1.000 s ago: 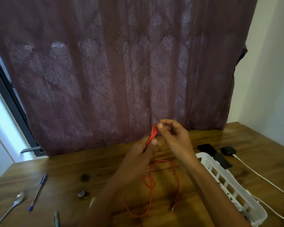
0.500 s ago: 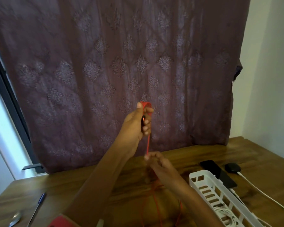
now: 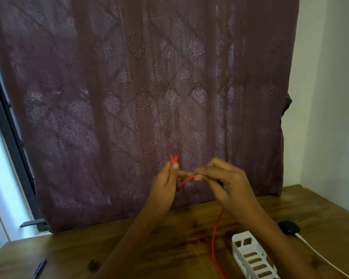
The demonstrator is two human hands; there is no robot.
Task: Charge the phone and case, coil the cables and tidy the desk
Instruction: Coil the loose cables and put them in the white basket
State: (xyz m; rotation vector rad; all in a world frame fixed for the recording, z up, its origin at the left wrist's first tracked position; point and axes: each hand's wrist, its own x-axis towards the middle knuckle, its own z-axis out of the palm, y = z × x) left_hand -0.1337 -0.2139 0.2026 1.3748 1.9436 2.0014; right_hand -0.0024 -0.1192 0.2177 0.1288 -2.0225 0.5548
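Observation:
A thin red cable (image 3: 215,234) hangs from my hands down to the wooden desk (image 3: 169,248). My left hand (image 3: 165,184) pinches folded loops of it, whose tips stick up above my thumb. My right hand (image 3: 222,180) pinches the cable just to the right, fingers curled, and a short arc of cable runs between the two hands. Both hands are raised above the desk in front of the curtain. The phone is hidden behind my right forearm.
A white slotted basket (image 3: 250,256) stands at the lower right. A black charging case (image 3: 289,227) with a white cable (image 3: 320,256) lies right of it. A blue pen (image 3: 39,268) lies at the lower left. A brown curtain (image 3: 149,97) hangs behind the desk.
My left hand has come down from high up. My right hand has risen from the desk to meet it, bringing up another stretch of red cable.

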